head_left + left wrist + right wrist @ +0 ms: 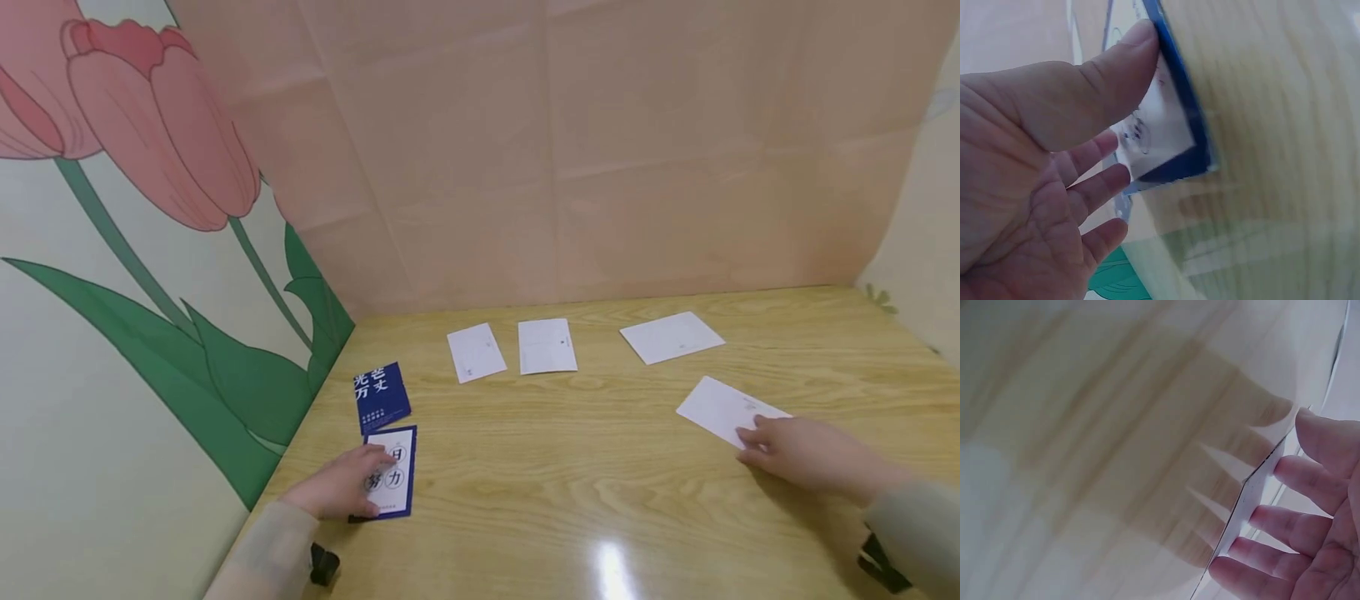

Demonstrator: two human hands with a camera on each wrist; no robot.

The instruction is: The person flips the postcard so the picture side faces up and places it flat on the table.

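At the table's left, my left hand (347, 482) lies over a white card with a blue border (402, 500) and circled characters. In the left wrist view the thumb (1138, 47) is over the card's face, and the other fingertips reach its far edge, spread apart and loosely bent. Just beyond that card is a dark blue card (386, 400) with white lettering. On the right, my right hand (806, 450) touches one end of a white card (716, 408). Its fingers reach out fairly straight, fingertips along the card (1254, 490) in the right wrist view.
Three more pale cards lie toward the back of the wooden table (540, 467): a left one (476, 354), a middle one (547, 346) and a right one (671, 337). A pinkish cloth (562, 167) hangs behind. The left wall (97, 350) bears painted tulips.
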